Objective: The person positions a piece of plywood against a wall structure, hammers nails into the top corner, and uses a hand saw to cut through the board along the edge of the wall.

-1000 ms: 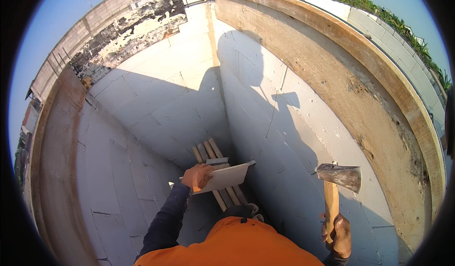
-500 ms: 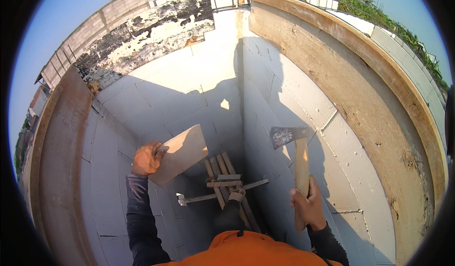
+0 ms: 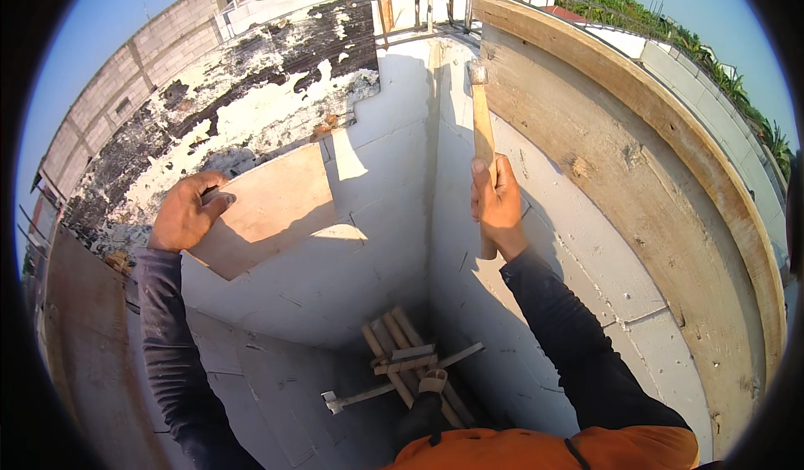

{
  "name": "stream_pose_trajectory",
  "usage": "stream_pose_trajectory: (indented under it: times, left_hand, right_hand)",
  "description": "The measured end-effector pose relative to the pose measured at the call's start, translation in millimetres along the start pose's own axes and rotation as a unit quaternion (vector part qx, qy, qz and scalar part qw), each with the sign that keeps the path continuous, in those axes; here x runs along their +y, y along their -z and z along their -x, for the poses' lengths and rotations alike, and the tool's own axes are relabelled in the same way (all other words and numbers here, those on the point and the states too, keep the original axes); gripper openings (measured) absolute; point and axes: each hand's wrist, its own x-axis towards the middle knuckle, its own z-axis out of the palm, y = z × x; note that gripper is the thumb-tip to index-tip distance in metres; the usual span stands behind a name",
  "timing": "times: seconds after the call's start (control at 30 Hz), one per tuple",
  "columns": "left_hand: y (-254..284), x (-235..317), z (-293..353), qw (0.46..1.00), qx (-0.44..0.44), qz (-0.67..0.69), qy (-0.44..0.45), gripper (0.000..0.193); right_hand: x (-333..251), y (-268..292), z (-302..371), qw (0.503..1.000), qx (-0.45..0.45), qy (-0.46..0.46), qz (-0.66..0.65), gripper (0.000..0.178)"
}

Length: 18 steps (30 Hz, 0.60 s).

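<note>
My left hand (image 3: 186, 213) is closed on the left end of a thin, flat piece of plywood (image 3: 276, 202). In view, the plywood overlaps the lower edge of a black board smeared with white (image 3: 243, 93); whether they touch I cannot tell. My right hand (image 3: 501, 206) is wrapped round the lower wooden handle of a hatchet (image 3: 483, 131). The hatchet stands nearly upright, its metal head at the top and seen edge-on, close to the left end of a long wooden plank (image 3: 620, 110) on the right wall.
Pale block walls (image 3: 394, 185) meet in a corner ahead. Below, one sandalled foot (image 3: 433, 381) rests on several wooden poles (image 3: 394, 336) with crosspieces. Steel bars (image 3: 431, 18) stick out above the corner. Another brown board (image 3: 84, 327) lines the left wall.
Both hands have risen and reached forward. The plywood has moved up and left, to the black-and-white board. The hatchet has gone up and left, its head turned from side-on to edge-on.
</note>
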Motion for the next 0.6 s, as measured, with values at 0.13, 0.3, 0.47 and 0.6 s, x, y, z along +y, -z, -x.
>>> stream_pose_trajectory:
  times: [0.13,0.3,0.47,0.6]
  left_hand:
    - [-1.9,-23.8,-16.7,0.998,0.057,0.027,-0.030,0.031]
    - [-0.3,-39.8,-31.9,0.995,0.077,0.005,-0.060,0.029]
    - [-4.0,-51.3,-29.2,0.990,0.111,-0.012,-0.082,0.029]
    - [-4.9,-49.7,-30.1,0.992,0.114,0.000,-0.063,0.028]
  right_hand:
    - [13.2,-33.9,-46.7,0.997,0.028,0.076,-0.013,0.050]
    - [46.4,-64.2,-97.7,0.997,0.036,-0.065,0.013,0.049]
    - [48.1,-74.7,-86.0,0.995,0.056,0.078,-0.010,0.048]
    - [57.6,-74.5,-98.6,0.999,0.050,0.010,-0.004,0.048]
